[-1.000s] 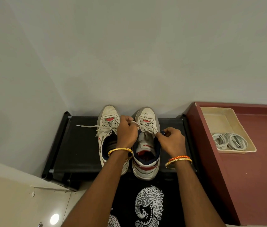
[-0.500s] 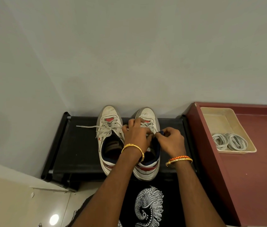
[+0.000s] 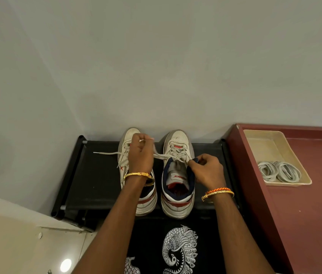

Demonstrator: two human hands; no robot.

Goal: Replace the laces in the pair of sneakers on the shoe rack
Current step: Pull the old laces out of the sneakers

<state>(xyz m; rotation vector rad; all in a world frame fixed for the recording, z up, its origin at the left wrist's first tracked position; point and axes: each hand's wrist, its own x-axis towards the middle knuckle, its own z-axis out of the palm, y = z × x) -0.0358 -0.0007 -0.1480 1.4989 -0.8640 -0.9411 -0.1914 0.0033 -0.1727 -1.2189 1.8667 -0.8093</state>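
Worn grey lace [image 3: 161, 156] of right white sneaker [image 3: 177, 175] is pinched taut by left hand [image 3: 140, 155] and right hand [image 3: 205, 171], pair set on black fabric shoe rack [image 3: 96, 175] against grey wall [image 3: 156, 66], maroon cabinet [image 3: 304, 214] beside.

Left sneaker [image 3: 124, 155] side: you can read a red "X" mark.
Right sneaker tongue [image 3: 176, 173]: you see red lettering, too blurred to read.
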